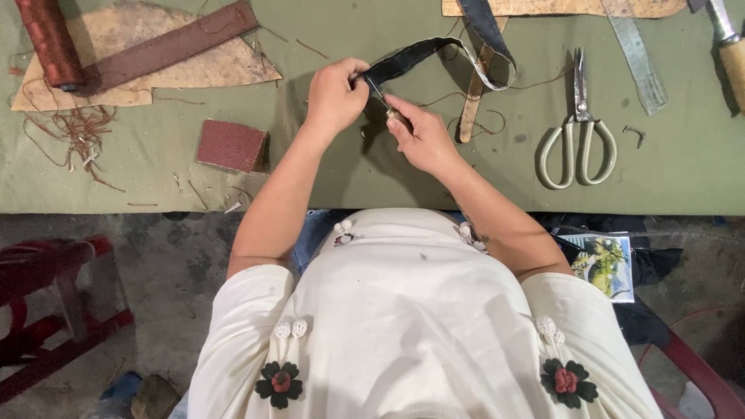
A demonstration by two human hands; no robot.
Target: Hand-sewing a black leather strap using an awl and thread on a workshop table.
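Gripping a dark strap [423, 53], hands [335, 97] [423, 140] near a printed card [604, 265].

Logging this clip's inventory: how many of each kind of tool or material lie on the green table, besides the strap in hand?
Scissors: 1
Thread spool: 1
Sanding block: 1
Metal ruler: 1
Wooden-handled tool: 1
Brown strap: 1
Total: 6
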